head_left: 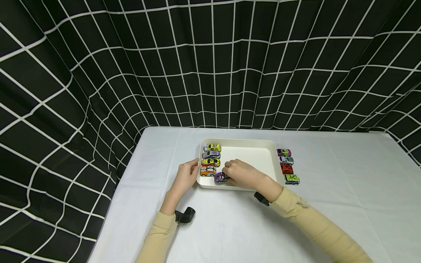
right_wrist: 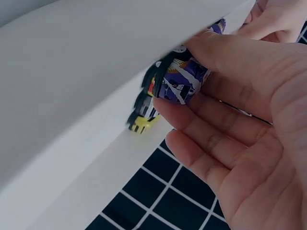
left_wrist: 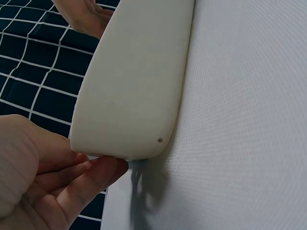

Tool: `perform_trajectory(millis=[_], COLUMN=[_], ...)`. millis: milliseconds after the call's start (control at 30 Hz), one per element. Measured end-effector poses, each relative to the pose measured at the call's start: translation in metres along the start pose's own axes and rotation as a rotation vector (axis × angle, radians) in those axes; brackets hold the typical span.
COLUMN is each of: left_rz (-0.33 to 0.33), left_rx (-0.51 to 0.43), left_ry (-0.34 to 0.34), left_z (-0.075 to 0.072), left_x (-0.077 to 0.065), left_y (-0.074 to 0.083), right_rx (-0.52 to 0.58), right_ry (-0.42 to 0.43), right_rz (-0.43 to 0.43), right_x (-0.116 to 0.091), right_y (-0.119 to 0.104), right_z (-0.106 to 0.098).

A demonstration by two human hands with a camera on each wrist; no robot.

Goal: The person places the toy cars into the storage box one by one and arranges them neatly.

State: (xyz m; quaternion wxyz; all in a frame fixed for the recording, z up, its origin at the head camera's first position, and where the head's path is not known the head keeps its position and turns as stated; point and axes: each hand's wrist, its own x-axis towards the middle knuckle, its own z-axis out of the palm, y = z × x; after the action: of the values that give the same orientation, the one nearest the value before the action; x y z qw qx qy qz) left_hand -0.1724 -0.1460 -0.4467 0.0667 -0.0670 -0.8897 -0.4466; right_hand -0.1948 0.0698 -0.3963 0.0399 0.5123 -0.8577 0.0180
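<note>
A white tray lies on the table. My left hand holds its left end; the left wrist view has the fingers against the outer end wall and the thumb near the rim. Inside the tray's near left part, my right hand pinches a purple toy car between thumb and fingers. Beside that car stands an orange and white toy car. Beyond it, in a column, are a yellow and red toy car, a silver one and a yellow one.
Outside the tray's right end, a column of toy cars sits on the white tablecloth: a purple and green one, a pale one, a red one and a green one. A black gridded curtain hangs behind.
</note>
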Motion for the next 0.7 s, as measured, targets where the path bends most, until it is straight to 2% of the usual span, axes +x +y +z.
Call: perform_trajectory(millis=[700], left_rz=[0.006], left_rx=[0.011], left_ry=[0.003], left_z=[0.0], left_x=[0.001], left_y=[-0.001], right_rx=[0.16], right_ry=[-0.025], right_rz=[-0.002], right_x=[0.015], right_y=[-0.007], right_z=[0.008])
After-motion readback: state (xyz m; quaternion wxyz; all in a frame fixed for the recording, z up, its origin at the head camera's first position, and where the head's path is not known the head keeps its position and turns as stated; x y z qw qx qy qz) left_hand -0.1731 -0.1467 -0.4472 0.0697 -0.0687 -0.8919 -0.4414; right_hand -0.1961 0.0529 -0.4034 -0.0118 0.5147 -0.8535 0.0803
